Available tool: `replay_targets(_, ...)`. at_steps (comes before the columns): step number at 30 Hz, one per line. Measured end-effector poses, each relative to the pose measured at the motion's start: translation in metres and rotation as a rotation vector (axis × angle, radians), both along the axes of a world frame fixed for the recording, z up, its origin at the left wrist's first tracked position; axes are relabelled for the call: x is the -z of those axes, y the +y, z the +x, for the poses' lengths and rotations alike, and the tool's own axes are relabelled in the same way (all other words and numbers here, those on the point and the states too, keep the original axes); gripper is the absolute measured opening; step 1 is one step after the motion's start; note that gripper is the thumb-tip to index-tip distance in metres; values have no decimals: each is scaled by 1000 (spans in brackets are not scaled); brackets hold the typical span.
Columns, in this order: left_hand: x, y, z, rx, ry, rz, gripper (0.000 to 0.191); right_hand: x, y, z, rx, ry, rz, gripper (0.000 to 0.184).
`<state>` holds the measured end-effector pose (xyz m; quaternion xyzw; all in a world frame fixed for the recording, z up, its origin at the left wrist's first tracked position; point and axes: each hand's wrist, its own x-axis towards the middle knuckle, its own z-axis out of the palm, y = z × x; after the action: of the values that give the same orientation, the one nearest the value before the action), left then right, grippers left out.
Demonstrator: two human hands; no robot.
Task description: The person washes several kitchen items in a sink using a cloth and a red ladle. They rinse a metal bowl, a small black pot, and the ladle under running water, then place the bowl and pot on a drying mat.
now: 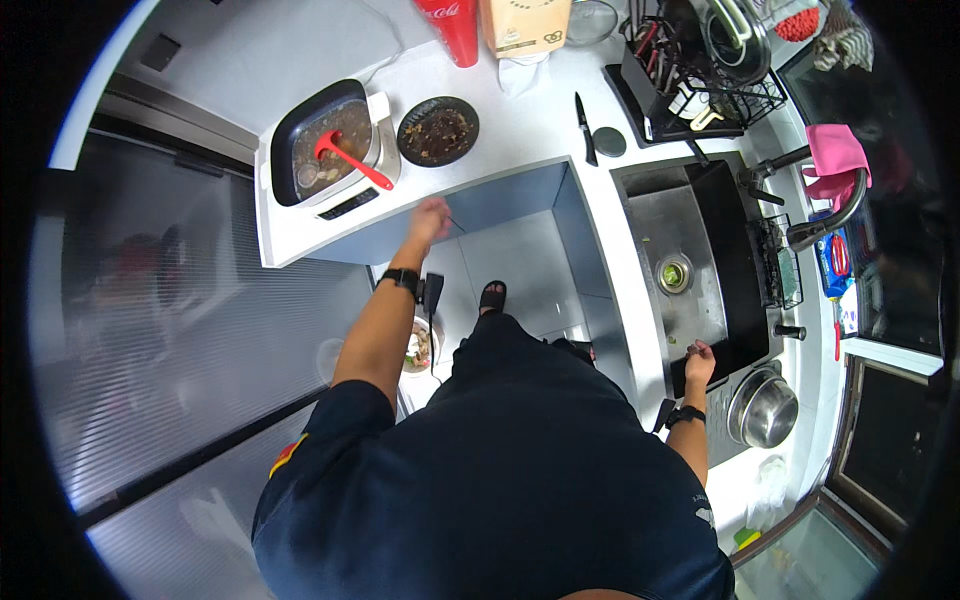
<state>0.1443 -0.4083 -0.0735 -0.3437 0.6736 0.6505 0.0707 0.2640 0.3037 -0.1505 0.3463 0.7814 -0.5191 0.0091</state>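
Note:
My left hand (pixel 431 219), loosely curled and blurred, hangs just off the counter's front edge with no object visible in it. Closest to it is a white electric cooker (pixel 382 133) whose dark pot holds brown broth (pixel 315 154). A red ladle (pixel 352 160) leans in the broth, its handle over the rim. Beside the cooker lies a dark round pan (pixel 439 131) with brown food residue. My right hand (pixel 700 362) is over the near end of the sink (pixel 679 225), fingers bent; whether they pinch something small is unclear. Green scraps (pixel 673 274) sit in the drain.
A knife (pixel 585 129) and a dark round disc (pixel 609 141) lie left of the dish rack (pixel 690 139). Pink cloths (pixel 838 154) hang over the faucet (pixel 825 229). Metal bowls (pixel 765 411) stand beyond the sink. A bin with scraps (pixel 418 346) is beneath my left forearm.

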Motion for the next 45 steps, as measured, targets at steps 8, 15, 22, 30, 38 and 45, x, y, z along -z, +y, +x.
replay_targets(8,53,-68,-99,-430,181,616,37,-58,-75,46,46,148,185,23)
replay_targets(15,92,-93,-107,206,436,9,42,-77,-120,119,177,85,181,28)
replay_targets(22,48,-72,-109,-448,311,582,41,-86,-123,143,211,17,211,29)
replay_targets(30,10,-55,-97,558,292,-689,22,-79,-118,113,105,147,332,24)
replay_targets(38,-54,35,-91,-5,252,383,25,-105,-102,71,135,171,207,22)
replay_targets(45,-94,154,-78,151,137,403,23,-80,-57,56,57,242,46,20)
